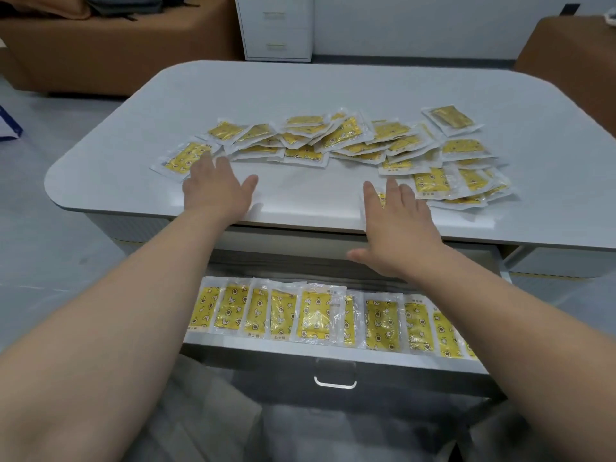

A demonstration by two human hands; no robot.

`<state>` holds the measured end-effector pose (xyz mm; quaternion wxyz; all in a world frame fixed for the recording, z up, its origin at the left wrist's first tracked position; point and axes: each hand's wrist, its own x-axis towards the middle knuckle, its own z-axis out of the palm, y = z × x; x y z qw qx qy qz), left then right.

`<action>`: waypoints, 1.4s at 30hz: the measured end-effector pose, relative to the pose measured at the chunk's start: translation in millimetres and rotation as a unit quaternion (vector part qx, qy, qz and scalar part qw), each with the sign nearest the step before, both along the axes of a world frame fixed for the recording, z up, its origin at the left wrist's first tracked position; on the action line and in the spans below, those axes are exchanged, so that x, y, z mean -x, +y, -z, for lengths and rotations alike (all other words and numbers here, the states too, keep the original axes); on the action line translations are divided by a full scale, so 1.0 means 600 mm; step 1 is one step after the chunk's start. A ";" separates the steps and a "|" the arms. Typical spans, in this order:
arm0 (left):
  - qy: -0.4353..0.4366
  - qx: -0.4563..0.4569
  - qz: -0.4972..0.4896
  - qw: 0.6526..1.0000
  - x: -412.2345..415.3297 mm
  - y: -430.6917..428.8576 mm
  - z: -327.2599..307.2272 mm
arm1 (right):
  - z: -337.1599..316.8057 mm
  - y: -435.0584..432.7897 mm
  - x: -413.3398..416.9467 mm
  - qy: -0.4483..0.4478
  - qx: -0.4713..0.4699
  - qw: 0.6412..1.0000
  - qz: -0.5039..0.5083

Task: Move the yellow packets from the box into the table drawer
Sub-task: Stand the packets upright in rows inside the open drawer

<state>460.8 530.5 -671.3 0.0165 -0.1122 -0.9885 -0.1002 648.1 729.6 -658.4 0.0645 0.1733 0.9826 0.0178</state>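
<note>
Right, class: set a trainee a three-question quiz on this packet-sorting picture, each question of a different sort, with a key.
1. True or false: the grey table drawer stands open with yellow patterned plastic packets lined up inside.
2. Where do most of the loose yellow packets lie? A) on the floor B) on the white rounded tabletop C) in a box
3. Fill in: both hands are flat and ____.

Key
1. True.
2. B.
3. Open: the left hand and right hand grip nothing.
</note>
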 end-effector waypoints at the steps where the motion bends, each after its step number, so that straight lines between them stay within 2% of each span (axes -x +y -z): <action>1: -0.012 -0.001 -0.016 1.000 0.009 -0.009 0.003 | 0.007 0.002 0.000 -0.009 -0.002 1.000 0.005; 8: -0.074 0.018 -0.070 0.995 0.042 -0.048 0.028 | 0.024 -0.002 0.006 -0.034 0.003 0.999 0.025; 14: -0.059 0.062 -0.073 0.994 0.024 -0.025 0.009 | 0.024 -0.014 0.009 -0.013 -0.029 0.999 -0.038; 22: -0.074 0.188 0.017 0.979 -0.055 0.039 -0.022 | 0.014 -0.021 0.006 0.054 -0.032 0.995 -0.071; 26: -0.086 0.182 0.047 0.978 -0.087 0.058 -0.020 | 0.011 -0.019 0.004 0.075 -0.034 0.995 -0.054; 30: -0.073 0.134 0.035 0.988 -0.096 0.058 -0.016 | 0.022 -0.012 0.005 0.083 -0.028 0.994 -0.058; 34: -0.055 0.145 0.034 0.987 -0.092 0.054 -0.013 | 0.033 -0.004 0.010 0.094 -0.017 0.993 -0.071; 42: -0.056 0.111 0.017 0.992 -0.081 0.051 0.002 | 0.034 0.006 0.011 0.095 -0.002 0.994 -0.058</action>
